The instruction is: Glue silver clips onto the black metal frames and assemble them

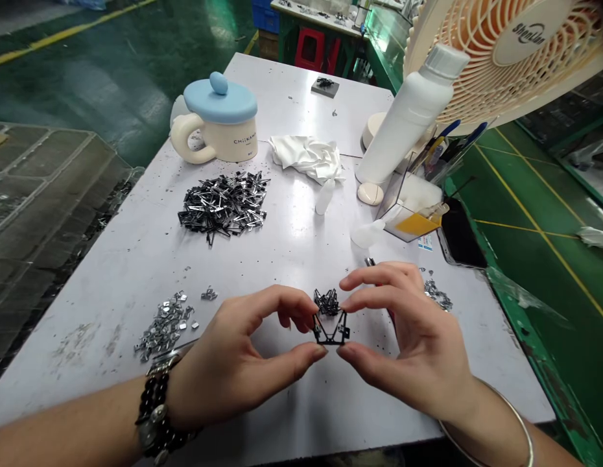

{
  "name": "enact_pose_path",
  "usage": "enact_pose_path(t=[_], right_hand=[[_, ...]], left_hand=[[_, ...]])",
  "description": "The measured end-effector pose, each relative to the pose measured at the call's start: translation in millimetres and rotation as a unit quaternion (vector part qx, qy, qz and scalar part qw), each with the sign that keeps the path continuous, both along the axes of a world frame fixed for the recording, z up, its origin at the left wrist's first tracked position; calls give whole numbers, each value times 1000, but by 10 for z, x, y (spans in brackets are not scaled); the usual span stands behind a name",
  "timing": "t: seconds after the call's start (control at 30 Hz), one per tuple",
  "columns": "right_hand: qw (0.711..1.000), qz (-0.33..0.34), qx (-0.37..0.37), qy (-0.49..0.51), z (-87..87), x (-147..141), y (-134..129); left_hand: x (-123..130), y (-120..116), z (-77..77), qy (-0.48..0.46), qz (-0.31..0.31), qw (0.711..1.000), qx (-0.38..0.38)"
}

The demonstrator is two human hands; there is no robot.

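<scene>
Over the white tabletop point(292, 253), facing hands point(224, 350) point(423, 337) pinch a black frame point(330, 342) at both ends

We take this for a factory workshop. Under us runs a glossy green painted floor point(126, 71) marked with straight yellow lines point(39, 44), as in industrial halls. Our white-topped workbench point(282, 253) carries a dense heap of small black angular parts point(224, 204) and a loose scatter of tiny silvery metal pieces point(168, 324), many alike. Beyond, we see a second, green-framed bench with a pale top point(325, 16), a red plastic stool point(310, 48) and a blue plastic crate point(265, 16).
</scene>
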State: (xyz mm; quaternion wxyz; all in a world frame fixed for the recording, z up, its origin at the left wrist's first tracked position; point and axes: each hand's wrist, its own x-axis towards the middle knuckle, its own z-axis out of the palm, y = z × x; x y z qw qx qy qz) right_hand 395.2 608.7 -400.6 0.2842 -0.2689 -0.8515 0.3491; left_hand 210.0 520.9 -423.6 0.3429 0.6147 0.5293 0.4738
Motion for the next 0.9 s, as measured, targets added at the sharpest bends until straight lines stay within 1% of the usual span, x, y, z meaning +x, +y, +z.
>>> enact_pose_path(t=[0.1,0.17,0.2,0.27,0.33,0.4,0.5,0.63,0.7,0.83,0.9], right_hand=[[998,-8,56,-11,11,-12,-16],[996,-2,83,-16,20,-21,-27],[995,2,93,-18,25,-25,-32],[994,5,107,-20,38,-33,-43],[993,5,112,-22,50,-39,-52],[993,8,117,-22,57,-44,-58],[992,17,124,-23,57,-50,-62],[992,21,124,-27,53,-61,-63],[992,22,125,-25,51,-67,-67],[992,14,125,-16,44,-78,-84],[992,13,124,-11,43,-84,-92]], left_hand=[[-22,38,33,-19,-34,999,-31],[-47,70,47,-90,-75,990,-75],[-59,86,49,-139,-98,980,-107],[-74,110,42,-228,-134,948,-177],[-69,119,32,-280,-149,919,-232],[-47,114,27,-313,-162,897,-266],[-5,98,33,-363,-169,869,-291],[18,93,38,-394,-159,852,-306],[18,96,39,-416,-152,838,-318],[16,98,53,-471,-134,785,-380],[18,97,60,-487,-132,767,-397]])
